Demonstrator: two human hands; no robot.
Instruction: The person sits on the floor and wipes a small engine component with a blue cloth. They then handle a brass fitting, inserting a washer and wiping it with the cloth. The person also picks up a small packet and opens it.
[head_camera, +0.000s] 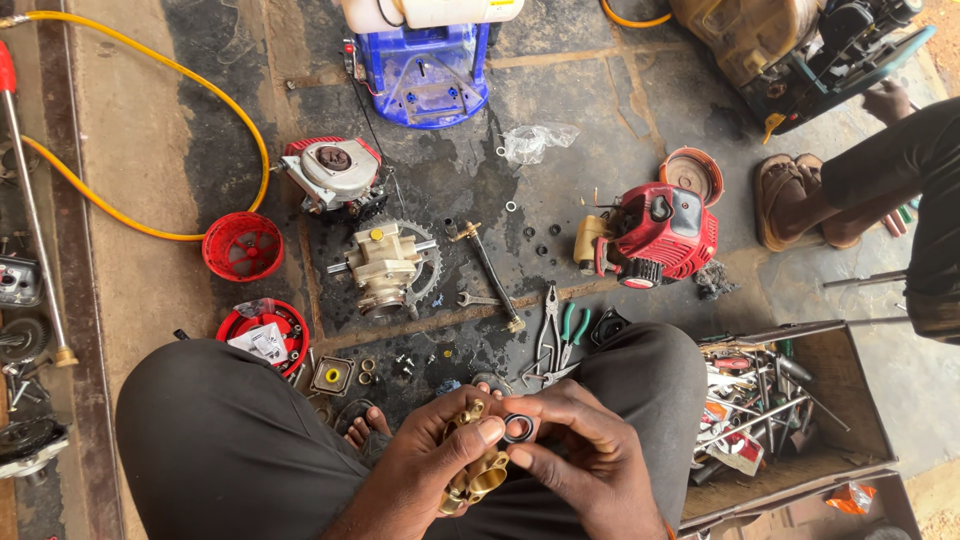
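Note:
My left hand (430, 462) grips a brass fitting (476, 475) with several round ports, held low between my knees. My right hand (575, 445) pinches a small black ring (517, 429) with thumb and fingertips, right against the top of the brass fitting. Both hands meet over my dark trousers (230, 440). On the oily floor ahead lie a pump body with a toothed gear (388, 265), a small red engine (655, 235), green-handled pliers (570, 335), a spanner (478, 299) and a long rod with brass ends (488, 272).
An open box of tools (770, 400) stands at my right. Red round covers (243, 246) and a red tray of parts (264, 332) lie left. A blue sprayer base (425, 70), a yellow hose (150, 120) and another person's sandalled feet (800, 200) are farther off.

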